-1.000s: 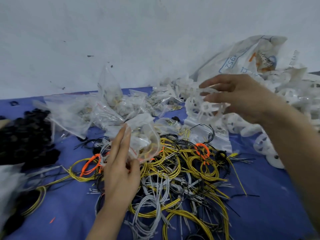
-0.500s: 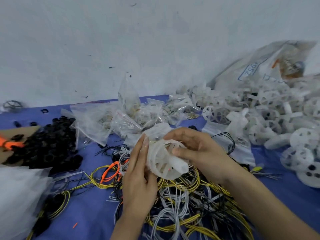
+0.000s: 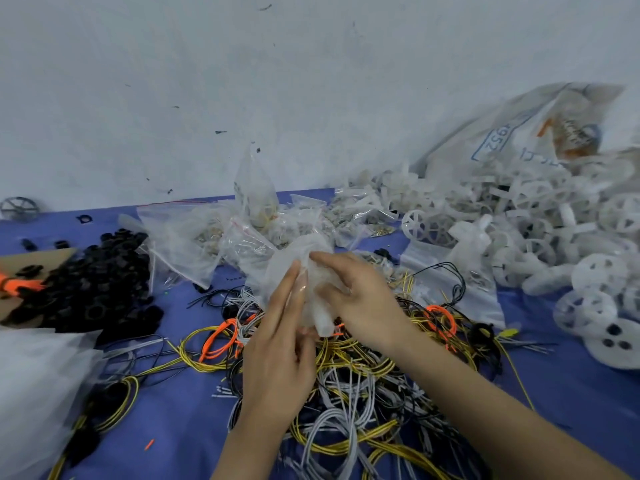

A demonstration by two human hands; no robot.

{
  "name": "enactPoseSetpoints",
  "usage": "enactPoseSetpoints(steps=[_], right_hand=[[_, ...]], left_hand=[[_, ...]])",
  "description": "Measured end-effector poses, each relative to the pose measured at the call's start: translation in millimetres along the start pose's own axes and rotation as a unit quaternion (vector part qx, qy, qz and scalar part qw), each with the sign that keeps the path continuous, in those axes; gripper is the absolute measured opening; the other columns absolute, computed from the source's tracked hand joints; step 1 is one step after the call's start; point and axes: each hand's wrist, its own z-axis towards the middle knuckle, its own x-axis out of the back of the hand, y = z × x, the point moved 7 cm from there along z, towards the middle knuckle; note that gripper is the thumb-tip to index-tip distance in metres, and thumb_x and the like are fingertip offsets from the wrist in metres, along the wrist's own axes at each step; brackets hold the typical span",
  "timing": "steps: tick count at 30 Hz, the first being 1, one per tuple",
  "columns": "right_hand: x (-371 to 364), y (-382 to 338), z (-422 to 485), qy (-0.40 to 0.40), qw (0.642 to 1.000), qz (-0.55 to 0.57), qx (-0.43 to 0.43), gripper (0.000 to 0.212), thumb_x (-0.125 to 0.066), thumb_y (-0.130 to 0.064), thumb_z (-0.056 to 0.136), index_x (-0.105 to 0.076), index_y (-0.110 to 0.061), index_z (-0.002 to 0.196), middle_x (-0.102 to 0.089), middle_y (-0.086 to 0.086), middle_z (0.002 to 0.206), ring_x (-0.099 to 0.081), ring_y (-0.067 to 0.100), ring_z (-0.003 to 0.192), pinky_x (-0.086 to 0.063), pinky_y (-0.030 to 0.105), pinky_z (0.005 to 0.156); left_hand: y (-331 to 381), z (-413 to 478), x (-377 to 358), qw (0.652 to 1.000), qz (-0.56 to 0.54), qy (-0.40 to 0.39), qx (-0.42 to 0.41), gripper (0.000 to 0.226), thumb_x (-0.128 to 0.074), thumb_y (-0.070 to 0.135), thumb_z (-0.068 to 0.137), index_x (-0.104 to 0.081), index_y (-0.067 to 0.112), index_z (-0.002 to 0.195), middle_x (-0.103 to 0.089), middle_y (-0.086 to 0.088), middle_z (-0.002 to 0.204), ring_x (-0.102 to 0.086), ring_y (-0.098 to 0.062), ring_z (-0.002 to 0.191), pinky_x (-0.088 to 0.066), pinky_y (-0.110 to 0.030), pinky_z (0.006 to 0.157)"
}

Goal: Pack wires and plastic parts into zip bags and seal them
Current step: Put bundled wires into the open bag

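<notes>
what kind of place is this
Probably a small workshop or home packing bench: a blue-covered table against a bare wall, heaped with loose wire bundles, white plastic wheels, black parts and filled zip bags.

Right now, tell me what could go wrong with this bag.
1. The zip bag, held by the left hand and right hand, sits right above the wire pile; loose wire ends could snag it.
2. The white plastic part inside looks bulky, so the seal might not close fully.

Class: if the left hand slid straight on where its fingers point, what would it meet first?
The left hand would likely meet the clear plastic zip bag at its fingertips first; depth beyond is unclear.
</notes>
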Motion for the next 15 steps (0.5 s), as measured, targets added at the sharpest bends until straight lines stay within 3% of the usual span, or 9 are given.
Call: enactPoseSetpoints(steps=[3,5,6,8,10,11,12,14,15], right_hand=[[-13,-11,4,0.063,0.996,-0.059,0.020,0.031,-0.052,-0.008,0.089,-0.036,-0.023,0.111,-0.054,-0.002,0.092,-0.055,0.012,0.080,-0.040,0.021,0.063],[-19,-13,8,0.102,0.991,-0.082,0.013,0.019,-0.043,-0.018,0.089,-0.028,-0.027,0.095,-0.047,-0.005,0.073,-0.045,0.010,0.060,-0.031,0.023,0.052],[-21,-14,12,0.116,0.986,-0.116,0.013,0.014,-0.040,-0.021,0.089,-0.027,-0.026,0.089,-0.044,-0.004,0.068,-0.041,0.013,0.057,-0.029,0.026,0.051],[-25,-14,20,0.108,0.973,-0.205,-0.006,0.015,-0.045,-0.015,0.088,-0.032,-0.019,0.080,-0.045,0.000,0.069,-0.046,0.023,0.062,-0.029,0.031,0.056],[-27,-15,30,0.030,0.979,-0.199,-0.039,0.020,-0.055,-0.014,0.085,-0.043,-0.019,0.069,-0.057,0.005,0.079,-0.055,0.025,0.076,-0.033,0.028,0.063],[-27,-13,34,-0.027,0.987,-0.152,-0.054,0.015,-0.062,-0.017,0.083,-0.054,-0.020,0.071,-0.063,0.005,0.089,-0.057,0.019,0.084,-0.035,0.025,0.068],[-26,-13,36,-0.097,0.987,-0.109,-0.064,0.008,-0.069,-0.023,0.081,-0.065,-0.019,0.086,-0.065,0.001,0.106,-0.056,0.012,0.095,-0.037,0.023,0.076],[-21,-15,30,-0.251,0.962,-0.075,-0.076,0.058,-0.073,-0.037,0.078,-0.054,-0.025,0.131,-0.046,-0.010,0.139,-0.043,0.005,0.122,-0.034,0.021,0.096],[-15,-15,27,-0.296,0.949,-0.072,-0.085,0.069,-0.072,-0.040,0.079,-0.043,-0.028,0.140,-0.038,-0.011,0.146,-0.038,0.005,0.130,-0.032,0.023,0.103]], left_hand=[[5,-1,-4,1.000,0.000,-0.003,-0.018,0.082,-0.048,-0.008,0.070,-0.032,0.016,0.146,-0.026,0.010,0.154,-0.040,0.009,0.120,-0.046,-0.016,0.081],[7,-1,-7,1.000,-0.008,-0.004,-0.027,0.082,-0.048,-0.011,0.069,-0.032,0.011,0.146,-0.028,0.006,0.153,-0.024,0.013,0.135,-0.032,-0.001,0.095],[7,-1,-7,1.000,-0.013,-0.001,-0.024,0.082,-0.048,-0.012,0.069,-0.031,0.011,0.146,-0.027,0.007,0.152,-0.021,0.015,0.135,-0.031,0.000,0.096],[2,-3,-4,1.000,-0.023,0.010,0.008,0.085,-0.046,-0.009,0.068,-0.030,0.018,0.146,-0.026,0.012,0.153,-0.030,0.020,0.126,-0.046,-0.013,0.080],[-5,-5,1,0.997,-0.035,0.034,0.058,0.084,-0.045,-0.003,0.069,-0.029,0.025,0.147,-0.025,0.019,0.154,-0.048,0.011,0.097,-0.044,-0.018,0.053],[-8,-6,3,0.995,-0.042,0.050,0.078,0.083,-0.045,-0.001,0.071,-0.028,0.028,0.147,-0.023,0.022,0.154,-0.051,0.010,0.086,-0.039,-0.013,0.048],[-12,-7,4,0.991,-0.052,0.070,0.098,0.081,-0.045,0.000,0.074,-0.028,0.030,0.148,-0.022,0.024,0.154,-0.051,0.014,0.085,-0.038,-0.008,0.050],[-22,-8,8,0.979,-0.084,0.119,0.140,0.078,-0.045,-0.003,0.084,-0.027,0.042,0.145,-0.019,0.029,0.152,-0.046,0.018,0.111,-0.042,-0.005,0.064],[-27,-9,9,0.973,-0.093,0.134,0.166,0.081,-0.045,-0.004,0.088,-0.024,0.052,0.142,-0.016,0.035,0.150,-0.047,0.003,0.123,-0.049,-0.015,0.070]])
